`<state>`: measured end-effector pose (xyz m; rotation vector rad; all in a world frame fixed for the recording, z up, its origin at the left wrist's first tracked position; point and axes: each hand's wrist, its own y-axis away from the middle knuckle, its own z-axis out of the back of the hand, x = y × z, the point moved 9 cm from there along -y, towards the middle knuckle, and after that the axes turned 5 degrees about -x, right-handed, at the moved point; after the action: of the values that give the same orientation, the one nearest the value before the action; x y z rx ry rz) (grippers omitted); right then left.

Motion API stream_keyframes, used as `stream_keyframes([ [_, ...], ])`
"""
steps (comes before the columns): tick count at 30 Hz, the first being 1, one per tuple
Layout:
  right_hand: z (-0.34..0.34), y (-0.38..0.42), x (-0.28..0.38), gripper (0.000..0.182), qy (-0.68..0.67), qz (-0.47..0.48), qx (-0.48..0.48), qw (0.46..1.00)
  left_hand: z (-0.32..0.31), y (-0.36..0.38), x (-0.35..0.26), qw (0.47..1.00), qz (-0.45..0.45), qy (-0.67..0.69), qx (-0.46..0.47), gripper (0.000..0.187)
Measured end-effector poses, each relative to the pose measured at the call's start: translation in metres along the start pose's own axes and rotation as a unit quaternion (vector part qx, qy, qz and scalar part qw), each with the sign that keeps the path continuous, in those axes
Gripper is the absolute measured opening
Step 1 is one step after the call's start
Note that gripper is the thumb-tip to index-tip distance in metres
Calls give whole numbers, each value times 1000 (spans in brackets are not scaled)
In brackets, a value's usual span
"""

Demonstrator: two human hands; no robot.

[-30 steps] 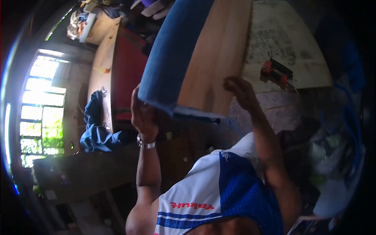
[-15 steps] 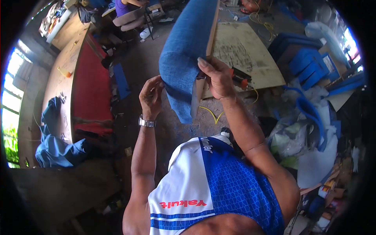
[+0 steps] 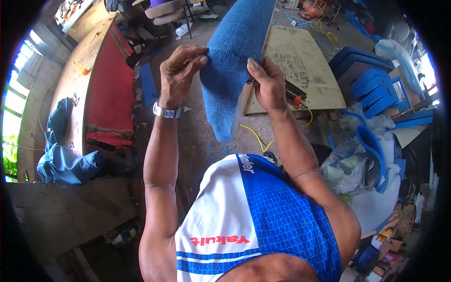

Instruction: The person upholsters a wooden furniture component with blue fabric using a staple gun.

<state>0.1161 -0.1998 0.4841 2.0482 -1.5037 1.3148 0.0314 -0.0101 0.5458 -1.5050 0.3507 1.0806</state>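
"One edge of that long blue coarse-woven cloth (image 3: 225, 82) is in the fingers of the left hand (image 3: 176, 77), isn't it?"

"Yes, pinched between thumb and forefinger, with the other fingers loosely bent."

"And the right hand (image 3: 271, 88)?"

"It grasps the opposite edge. The thumb presses on the front; the other fingers are mostly hidden, so I can't tell how tightly they curl."

"So where is the cloth exactly?"

"Raised in front of the person, its lower end hanging above a scuffed grey floor (image 3: 188, 129), its upper end out of view."

"What stands around it?"

"On the left, a long pale wooden desk (image 3: 91, 54) with a red fabric side (image 3: 110, 89), and a crumpled blue cloth (image 3: 68, 162) draped at its near end. Ahead lies a flat pale board (image 3: 307, 70) with dark stains; a black and red tool (image 3: 297, 99) sits near its edge, partly behind the right hand. Rightward, blue angular pieces (image 3: 378, 91) are stacked near crinkled clear plastic (image 3: 345, 169)."

"And the texture of what's held?"

"A visible, slightly streaky weave, smoothly curved, with a thin whitish layer (image 3: 238, 115) showing along the lower right edge."
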Motion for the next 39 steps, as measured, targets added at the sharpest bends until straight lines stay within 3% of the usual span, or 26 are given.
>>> stream_keyframes([
  [2,9,-5,-11,32,-25,-22,11,999,-1,-3,4,997,61,-27,24,23],
  [5,13,-6,-18,35,-54,-30,29,998,4,-12,36,989,70,121,-48,41],
  [7,8,-4,-16,36,-69,-45,42,996,-12,-5,36,991,95,55,-71,56],
  [10,14,-10,-19,37,-77,-45,40,995,-30,32,118,972,213,80,-59,56],
  [13,11,-6,-13,43,-69,-45,25,996,-31,92,178,989,139,-13,-43,49],
  [15,-2,1,-6,43,-81,-46,0,996,-24,162,252,917,383,66,-94,42],
  [18,4,2,-11,56,-7,-48,13,999,4,249,329,853,498,19,-152,34],
  [22,1,7,-4,59,101,-22,-28,994,15,239,321,865,443,61,-226,29],
  [25,6,2,6,57,115,8,-48,992,3,164,254,911,300,232,-161,27],
  [31,26,0,0,62,86,-36,-44,995,-9,64,156,933,146,326,36,28],
  [39,36,3,-2,61,69,-49,-34,996,-22,38,142,918,159,341,125,23],
])
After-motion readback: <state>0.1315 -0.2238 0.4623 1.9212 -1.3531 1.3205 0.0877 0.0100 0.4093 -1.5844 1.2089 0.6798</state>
